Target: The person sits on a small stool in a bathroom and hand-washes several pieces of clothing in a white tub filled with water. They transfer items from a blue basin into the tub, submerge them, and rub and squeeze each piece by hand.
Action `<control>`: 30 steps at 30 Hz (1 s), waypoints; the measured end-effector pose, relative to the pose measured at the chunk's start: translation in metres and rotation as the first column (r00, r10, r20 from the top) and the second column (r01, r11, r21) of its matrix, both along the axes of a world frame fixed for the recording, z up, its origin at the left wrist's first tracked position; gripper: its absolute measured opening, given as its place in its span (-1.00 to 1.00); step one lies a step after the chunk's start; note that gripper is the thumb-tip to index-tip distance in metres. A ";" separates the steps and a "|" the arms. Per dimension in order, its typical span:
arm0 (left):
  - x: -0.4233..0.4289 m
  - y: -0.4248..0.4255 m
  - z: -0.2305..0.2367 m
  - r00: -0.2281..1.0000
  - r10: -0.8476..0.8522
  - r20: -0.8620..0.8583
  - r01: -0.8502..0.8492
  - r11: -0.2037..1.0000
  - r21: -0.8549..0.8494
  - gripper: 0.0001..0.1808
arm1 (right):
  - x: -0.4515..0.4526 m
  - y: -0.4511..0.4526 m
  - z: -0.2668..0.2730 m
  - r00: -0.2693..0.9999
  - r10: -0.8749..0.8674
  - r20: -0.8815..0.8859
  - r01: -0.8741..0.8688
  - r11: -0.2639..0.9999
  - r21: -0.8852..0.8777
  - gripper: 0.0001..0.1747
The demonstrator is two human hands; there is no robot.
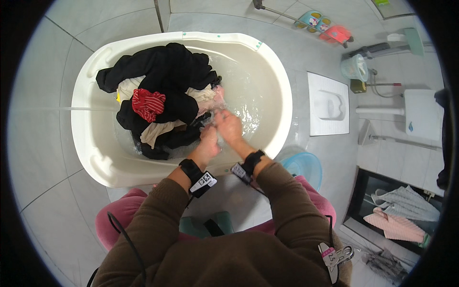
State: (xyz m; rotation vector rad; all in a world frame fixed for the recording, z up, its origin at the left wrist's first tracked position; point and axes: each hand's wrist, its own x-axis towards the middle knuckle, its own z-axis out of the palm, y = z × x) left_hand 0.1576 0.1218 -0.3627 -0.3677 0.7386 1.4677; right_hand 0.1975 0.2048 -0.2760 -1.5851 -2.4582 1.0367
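Both my hands are low over the water in a white plastic bathtub (276,89). My left hand (209,140) is at the edge of a wet black garment (183,138). Just right of it, my right hand (228,123) is bent with its fingertips near a pale pink cloth (217,96). Motion blur and splashing hide what the fingers grip. A heap of black clothing (161,66) fills the tub's left half. A red striped cloth (148,104) lies on top, and cream cloth (200,94) shows between the dark pieces.
A thin stream of water (93,108) enters from the left. Beside the tub's lower right stands a blue basin (304,168). Farther right are a squat toilet (329,104) and a bucket (355,68). Slippers (312,21) sit on a wall rail; towels (405,204) hang lower right.
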 end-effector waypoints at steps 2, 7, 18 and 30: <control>0.004 0.011 0.029 0.996 -0.029 -0.086 0.012 0.981 -0.194 -0.68 | 0.009 0.043 -0.016 0.995 -0.033 0.097 0.036 0.999 -0.036 -0.49; 0.007 0.008 0.037 0.986 0.011 -0.164 -0.067 0.937 -0.343 -0.51 | 0.048 0.105 -0.065 0.972 -0.164 0.167 0.112 0.952 0.285 -0.47; -0.011 -0.028 -0.013 0.999 -0.011 0.050 0.019 0.987 -0.162 -0.37 | 0.034 -0.022 -0.007 0.933 0.024 -0.359 -0.203 0.858 -0.471 -0.61; 0.010 0.013 0.035 0.932 -0.095 -0.351 -0.011 0.958 -0.288 -0.66 | 0.026 0.067 -0.026 0.956 0.088 0.279 -0.053 0.990 -0.130 -0.49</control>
